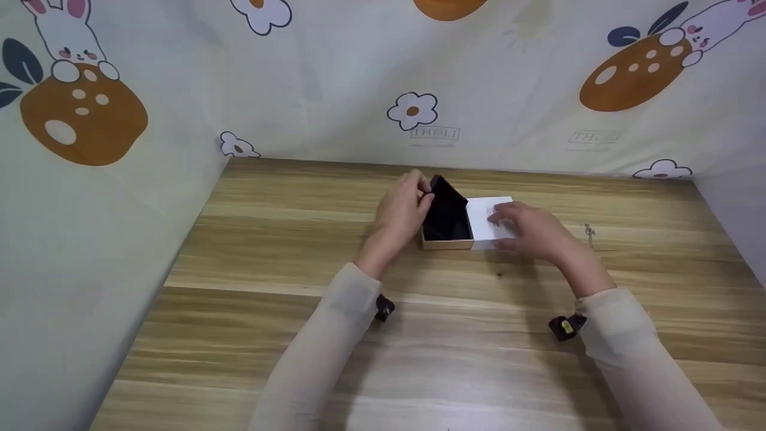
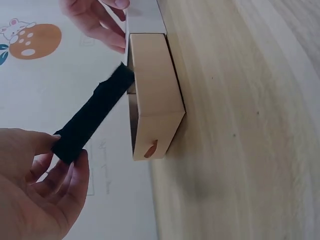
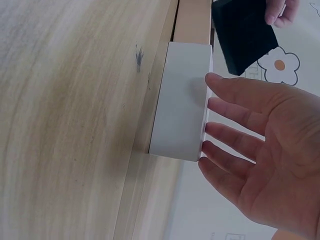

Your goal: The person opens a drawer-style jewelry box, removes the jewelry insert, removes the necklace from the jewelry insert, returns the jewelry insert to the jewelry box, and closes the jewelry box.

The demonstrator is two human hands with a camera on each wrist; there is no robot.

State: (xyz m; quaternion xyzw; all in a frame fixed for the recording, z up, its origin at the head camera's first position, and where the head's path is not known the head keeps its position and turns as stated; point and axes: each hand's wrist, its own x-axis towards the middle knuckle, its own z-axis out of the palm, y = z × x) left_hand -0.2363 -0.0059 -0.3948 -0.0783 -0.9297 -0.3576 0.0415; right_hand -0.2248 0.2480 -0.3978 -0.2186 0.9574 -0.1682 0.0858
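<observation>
My left hand (image 1: 401, 209) pinches one end of a black foam pad (image 2: 95, 112) between thumb and fingers. The pad (image 3: 245, 32) is tilted over a brown cardboard drawer (image 2: 155, 82), which has a small ribbon pull on its end. This drawer is slid out of a white box sleeve (image 3: 182, 100) lying on the table. My right hand (image 1: 535, 232) rests its fingertips on top of the sleeve, fingers spread and loosely extended. In the head view the drawer's inside looks dark, and its contents cannot be made out.
The wood-grain table (image 1: 287, 239) stretches around the box. Behind it stands a patterned wall covering (image 1: 335, 90) with flowers and rabbits, close beyond the table's back edge. A small dark mark (image 1: 589, 233) shows on the table right of my right hand.
</observation>
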